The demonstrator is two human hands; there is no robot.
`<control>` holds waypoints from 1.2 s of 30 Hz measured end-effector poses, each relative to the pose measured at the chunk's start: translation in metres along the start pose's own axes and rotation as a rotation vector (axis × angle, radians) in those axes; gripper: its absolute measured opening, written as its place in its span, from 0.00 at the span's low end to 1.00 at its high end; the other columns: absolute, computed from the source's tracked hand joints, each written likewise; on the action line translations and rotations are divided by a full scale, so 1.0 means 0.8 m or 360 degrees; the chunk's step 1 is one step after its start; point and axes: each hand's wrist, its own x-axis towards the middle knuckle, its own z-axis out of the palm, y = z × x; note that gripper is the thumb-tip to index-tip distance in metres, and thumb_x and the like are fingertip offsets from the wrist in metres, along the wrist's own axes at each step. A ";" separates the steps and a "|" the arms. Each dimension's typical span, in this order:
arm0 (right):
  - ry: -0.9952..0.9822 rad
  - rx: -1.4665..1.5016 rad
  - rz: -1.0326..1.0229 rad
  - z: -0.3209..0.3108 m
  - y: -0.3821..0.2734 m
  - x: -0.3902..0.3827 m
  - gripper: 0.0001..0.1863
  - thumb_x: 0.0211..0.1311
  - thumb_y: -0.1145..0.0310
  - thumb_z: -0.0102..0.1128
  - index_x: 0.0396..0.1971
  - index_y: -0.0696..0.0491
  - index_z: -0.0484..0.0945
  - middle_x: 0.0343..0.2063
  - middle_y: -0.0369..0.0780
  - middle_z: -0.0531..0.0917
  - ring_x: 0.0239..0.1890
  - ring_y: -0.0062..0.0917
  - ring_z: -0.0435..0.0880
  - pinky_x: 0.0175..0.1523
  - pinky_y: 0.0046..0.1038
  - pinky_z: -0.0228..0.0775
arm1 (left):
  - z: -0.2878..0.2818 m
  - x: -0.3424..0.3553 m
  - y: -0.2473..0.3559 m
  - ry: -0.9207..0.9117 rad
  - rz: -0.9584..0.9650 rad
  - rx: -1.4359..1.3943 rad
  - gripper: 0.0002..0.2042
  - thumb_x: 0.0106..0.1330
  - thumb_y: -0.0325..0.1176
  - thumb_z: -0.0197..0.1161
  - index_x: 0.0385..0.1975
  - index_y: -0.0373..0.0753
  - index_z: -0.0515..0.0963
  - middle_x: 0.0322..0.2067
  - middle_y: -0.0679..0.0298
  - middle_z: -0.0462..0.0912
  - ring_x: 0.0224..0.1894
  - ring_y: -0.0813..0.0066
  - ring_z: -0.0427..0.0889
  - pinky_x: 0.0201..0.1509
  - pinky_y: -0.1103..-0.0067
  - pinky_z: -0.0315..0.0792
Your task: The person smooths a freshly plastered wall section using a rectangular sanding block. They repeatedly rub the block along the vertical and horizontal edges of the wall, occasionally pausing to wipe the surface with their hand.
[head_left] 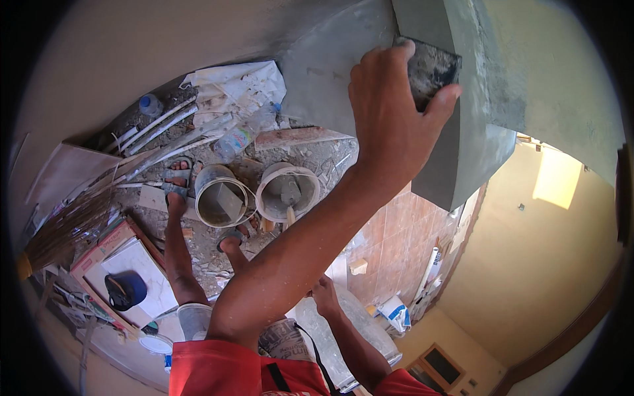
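My left hand (396, 112) is raised and grips the sides of a dark rectangular sponge pad (432, 69) smeared with grey. The pad is pressed flat to a column or beam of grey plaster (436, 155), with thumb and fingers at opposite edges. My right hand (325, 297) hangs low, just beyond my left forearm, which partly covers its fingers. Below stand two buckets on the floor: one with a handle (221, 201) holds a flat grey piece, and a whitish one (287, 191) has a trowel-like tool in it.
Rubble covers the floor around my sandalled feet (177, 178). White pipes (162, 122), a plastic bottle (234, 142) and a dirty white sack (238, 92) lie on the left, near a twig broom (72, 218). A dark blue cap (125, 290) rests on boards. Reddish tiles (389, 244) extend right.
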 end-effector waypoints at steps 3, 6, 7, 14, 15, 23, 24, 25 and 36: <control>-0.0126 0.0070 -0.0244 0.001 0.000 0.001 0.26 0.69 0.66 0.49 0.64 0.58 0.66 0.38 0.40 0.84 0.29 0.18 0.80 0.34 0.21 0.71 | -0.032 -0.045 0.005 -0.0287 -0.0312 -0.0148 0.30 0.56 0.40 0.74 0.53 0.29 0.69 0.48 0.49 0.74 0.54 0.56 0.73 0.59 0.66 0.65; -0.0137 0.0075 -0.0169 0.001 -0.008 0.003 0.25 0.69 0.66 0.49 0.64 0.58 0.66 0.38 0.40 0.84 0.29 0.18 0.79 0.33 0.20 0.70 | -0.043 -0.043 -0.004 -0.0247 -0.0473 -0.0161 0.30 0.56 0.41 0.74 0.53 0.29 0.69 0.48 0.49 0.73 0.55 0.56 0.72 0.59 0.66 0.65; -0.0126 0.0041 -0.0172 0.001 -0.011 0.004 0.25 0.69 0.66 0.49 0.64 0.58 0.66 0.37 0.40 0.84 0.29 0.18 0.79 0.33 0.20 0.70 | -0.038 -0.034 -0.006 -0.0115 -0.0350 -0.0189 0.30 0.55 0.40 0.74 0.52 0.30 0.69 0.47 0.48 0.72 0.53 0.54 0.71 0.58 0.64 0.64; -0.0074 0.0113 -0.0164 -0.001 -0.014 0.001 0.24 0.70 0.67 0.48 0.64 0.58 0.67 0.35 0.38 0.84 0.29 0.18 0.80 0.34 0.20 0.71 | 0.013 0.021 0.005 0.0063 -0.0110 -0.0121 0.29 0.54 0.38 0.73 0.50 0.31 0.68 0.44 0.48 0.71 0.49 0.50 0.70 0.55 0.60 0.62; -0.0048 0.0110 -0.0111 0.000 -0.012 0.000 0.24 0.70 0.67 0.48 0.64 0.58 0.67 0.35 0.38 0.83 0.29 0.18 0.80 0.34 0.20 0.71 | 0.018 0.021 0.007 0.0139 0.0020 -0.0085 0.29 0.54 0.38 0.73 0.50 0.31 0.68 0.44 0.48 0.71 0.49 0.50 0.70 0.55 0.60 0.62; -0.0085 0.0084 -0.0250 0.005 -0.013 -0.003 0.23 0.70 0.68 0.49 0.63 0.58 0.68 0.34 0.38 0.83 0.29 0.18 0.80 0.34 0.21 0.72 | -0.043 -0.048 0.013 -0.0144 -0.0325 -0.0209 0.31 0.56 0.38 0.74 0.54 0.30 0.67 0.46 0.50 0.73 0.50 0.58 0.73 0.56 0.66 0.66; -0.0094 0.0100 -0.0199 0.005 -0.017 -0.002 0.23 0.69 0.68 0.50 0.63 0.58 0.68 0.33 0.38 0.83 0.29 0.18 0.80 0.34 0.21 0.72 | -0.040 -0.030 0.005 -0.0108 -0.0401 -0.0271 0.31 0.55 0.39 0.74 0.53 0.30 0.67 0.46 0.48 0.72 0.51 0.54 0.72 0.57 0.63 0.64; -0.0108 0.0113 -0.0199 0.006 -0.020 -0.001 0.24 0.69 0.67 0.50 0.63 0.57 0.68 0.34 0.38 0.83 0.29 0.18 0.80 0.34 0.20 0.72 | -0.034 -0.007 -0.002 -0.0058 -0.0470 -0.0383 0.31 0.54 0.40 0.73 0.53 0.31 0.67 0.47 0.47 0.71 0.51 0.49 0.70 0.57 0.59 0.62; -0.0077 0.0112 -0.0166 0.005 -0.026 -0.007 0.23 0.70 0.63 0.51 0.61 0.57 0.69 0.36 0.38 0.83 0.30 0.18 0.80 0.36 0.21 0.72 | 0.008 0.078 -0.001 0.0011 -0.0168 0.0063 0.29 0.59 0.40 0.72 0.51 0.26 0.69 0.41 0.51 0.78 0.46 0.68 0.78 0.51 0.74 0.72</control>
